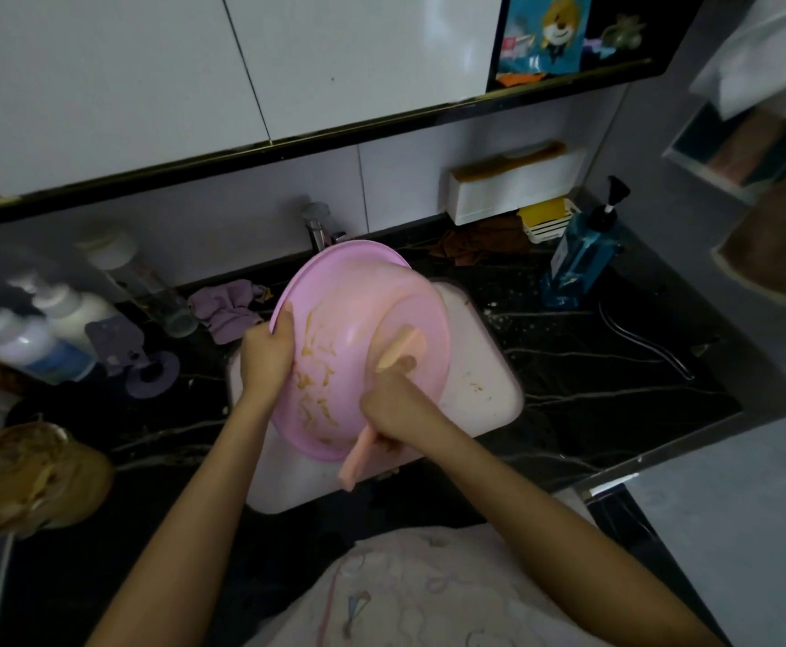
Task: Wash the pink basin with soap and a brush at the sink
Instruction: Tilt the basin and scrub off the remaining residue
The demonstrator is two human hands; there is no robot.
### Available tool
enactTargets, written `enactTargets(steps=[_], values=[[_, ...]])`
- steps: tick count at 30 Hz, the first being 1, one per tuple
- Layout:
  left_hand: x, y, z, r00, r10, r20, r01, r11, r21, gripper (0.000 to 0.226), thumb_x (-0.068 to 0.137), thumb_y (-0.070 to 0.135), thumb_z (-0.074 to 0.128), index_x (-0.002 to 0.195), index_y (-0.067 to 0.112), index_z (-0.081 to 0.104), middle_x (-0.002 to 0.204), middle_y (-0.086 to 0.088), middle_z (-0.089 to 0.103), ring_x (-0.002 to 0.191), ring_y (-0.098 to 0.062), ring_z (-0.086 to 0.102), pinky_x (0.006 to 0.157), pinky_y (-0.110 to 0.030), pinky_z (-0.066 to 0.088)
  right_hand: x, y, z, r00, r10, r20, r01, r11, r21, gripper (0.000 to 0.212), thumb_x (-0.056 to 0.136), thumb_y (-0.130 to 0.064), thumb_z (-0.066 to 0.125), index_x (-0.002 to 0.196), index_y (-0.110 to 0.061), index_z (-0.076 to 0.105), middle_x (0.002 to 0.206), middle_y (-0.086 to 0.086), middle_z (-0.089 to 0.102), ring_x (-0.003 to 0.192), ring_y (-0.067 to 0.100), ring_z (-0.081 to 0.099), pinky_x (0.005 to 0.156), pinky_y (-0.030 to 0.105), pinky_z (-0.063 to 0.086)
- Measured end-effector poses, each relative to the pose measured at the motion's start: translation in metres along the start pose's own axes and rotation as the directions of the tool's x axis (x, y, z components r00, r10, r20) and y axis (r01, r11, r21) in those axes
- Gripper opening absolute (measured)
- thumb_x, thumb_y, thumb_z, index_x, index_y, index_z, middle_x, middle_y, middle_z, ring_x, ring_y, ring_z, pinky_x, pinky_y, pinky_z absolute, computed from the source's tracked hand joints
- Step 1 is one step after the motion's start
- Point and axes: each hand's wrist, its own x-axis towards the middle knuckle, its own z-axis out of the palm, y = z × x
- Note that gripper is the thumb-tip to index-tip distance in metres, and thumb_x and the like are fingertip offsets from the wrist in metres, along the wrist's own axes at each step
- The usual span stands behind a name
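At the far left, the white pump bottles (55,319) stood on the dark counter, well apart from the work. Your left hand (267,354) gripped the left rim of the pink basin (349,301), fingers curled over its edge, holding it tilted up just in front of the tap (319,231). The basin's outer side and round base faced you. Yellowish streaks (314,366) lay across its wall beside that hand; whether they were soap or grime I cannot tell. Further right, your right hand (393,403) was closed round the handle of the pink brush (403,347), whose head lay against the basin's base. Under it all sat the white sink (484,366), and the blue pump bottle (578,259) stood on the counter beyond it.

You looked to be in the scrubbing step, working the outside. The next move likely called for sweeping the brush leftward across the streaked wall, with a firm left grip so the rim would not slip. After that, you would have needed to turn the basin to reach the inside, then rinse it under the tap
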Motion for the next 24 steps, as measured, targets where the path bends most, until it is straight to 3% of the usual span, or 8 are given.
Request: enactTargets(steps=[3, 8, 12, 14, 16, 19, 22, 24], values=[[-0.005, 0.004, 0.0, 1.0, 0.007, 0.004, -0.007, 1.0, 0.001, 0.051, 0.096, 0.037, 0.047, 0.053, 0.01, 0.042, 0.064, -0.014, 0.05, 0.066, -0.02, 0.047, 0.062, -0.032, 0.033, 0.024, -0.008, -0.004, 0.993, -0.062, -0.099, 0.059, 0.998, -0.031, 0.084, 0.094, -0.01, 0.04, 0.141, -0.002, -0.029, 0.094, 0.022, 0.061, 0.069, 0.032, 0.061, 0.055, 0.033, 0.049], [-0.002, 0.001, 0.0, 1.0, -0.001, 0.01, 0.002, 1.0, -0.019, 0.053, 0.095, 0.04, 0.047, 0.05, 0.014, 0.037, 0.06, -0.017, 0.046, 0.071, -0.039, 0.056, 0.062, -0.032, 0.032, 0.012, 0.009, -0.019, 0.99, 0.14, 0.025, -0.141, 0.987, 0.079, 0.047, 0.094, -0.009, 0.041, 0.135, 0.012, 0.033, 0.114, 0.026, 0.061, 0.067, 0.026, 0.06, 0.07, 0.036, 0.056], [-0.003, 0.001, -0.002, 0.999, -0.026, 0.019, 0.027, 1.0, -0.007, 0.053, 0.09, 0.048, 0.046, 0.05, 0.014, 0.037, 0.053, -0.004, 0.042, 0.061, -0.032, 0.048, 0.06, -0.032, 0.032, -0.003, -0.006, 0.013, 0.995, 0.072, -0.066, -0.054, 0.967, 0.25, 0.078, 0.095, -0.011, 0.043, 0.142, 0.009, -0.016, 0.101, 0.021, 0.063, 0.085, 0.036, 0.062, 0.067, 0.031, 0.049], [-0.006, 0.004, -0.002, 0.999, -0.026, 0.021, 0.026, 1.0, -0.012, 0.054, 0.091, 0.046, 0.047, 0.049, 0.014, 0.037, 0.051, -0.004, 0.041, 0.055, -0.021, 0.041, 0.059, -0.031, 0.031, 0.022, -0.009, -0.003, 0.997, 0.018, -0.082, -0.013, 0.998, 0.058, 0.074, 0.097, -0.016, 0.042, 0.148, 0.0, -0.009, 0.109, 0.026, 0.061, 0.081, 0.039, 0.061, 0.061, 0.039, 0.054], [-0.009, 0.008, -0.002, 0.999, -0.035, 0.011, 0.035, 0.999, -0.004, 0.055, 0.094, 0.042, 0.048, 0.049, 0.013, 0.038, 0.051, -0.005, 0.042, 0.052, -0.016, 0.038, 0.059, -0.031, 0.031, 0.042, 0.002, -0.022, 0.977, 0.181, -0.11, -0.16, 0.972, 0.174, 0.069, 0.099, -0.016, 0.038, 0.148, -0.003, -0.009, 0.105, 0.032, 0.059, 0.067, 0.036, 0.058, 0.037, 0.031, 0.05], [-0.009, 0.008, -0.001, 0.999, -0.043, 0.013, 0.043, 0.999, 0.005, 0.056, 0.094, 0.044, 0.047, 0.049, 0.012, 0.039, 0.05, -0.006, 0.043, 0.052, -0.018, 0.04, 0.057, -0.032, 0.031, 0.003, 0.01, -0.013, 0.995, 0.1, 0.024, -0.102, 0.99, 0.099, 0.058, 0.095, -0.011, 0.041, 0.145, 0.003, 0.014, 0.115, 0.027, 0.056, 0.08, 0.03, 0.063, 0.061, 0.031, 0.055], [-0.007, 0.006, -0.004, 0.999, -0.039, 0.013, 0.039, 0.999, 0.0, 0.054, 0.087, 0.05, 0.045, 0.049, 0.012, 0.036, 0.05, -0.004, 0.041, 0.053, -0.016, 0.038, 0.056, -0.032, 0.03, -0.017, 0.004, 0.012, 0.998, 0.038, 0.054, -0.048, 0.978, 0.202, 0.065, 0.092, -0.012, 0.045, 0.148, -0.01, 0.012, 0.102, 0.018, 0.061, 0.053, 0.011, 0.06, 0.051, 0.025, 0.05], [-0.008, 0.007, -0.005, 0.999, -0.04, 0.013, 0.04, 0.999, -0.005, 0.055, 0.088, 0.049, 0.047, 0.049, 0.012, 0.036, 0.049, -0.005, 0.041, 0.05, -0.015, 0.038, 0.052, -0.032, 0.03, 0.021, -0.001, -0.003, 1.0, 0.027, -0.001, -0.026, 0.994, 0.104, 0.063, 0.096, -0.008, 0.039, 0.148, -0.003, 0.005, 0.105, 0.02, 0.064, 0.069, 0.02, 0.068, 0.064, 0.04, 0.056]])
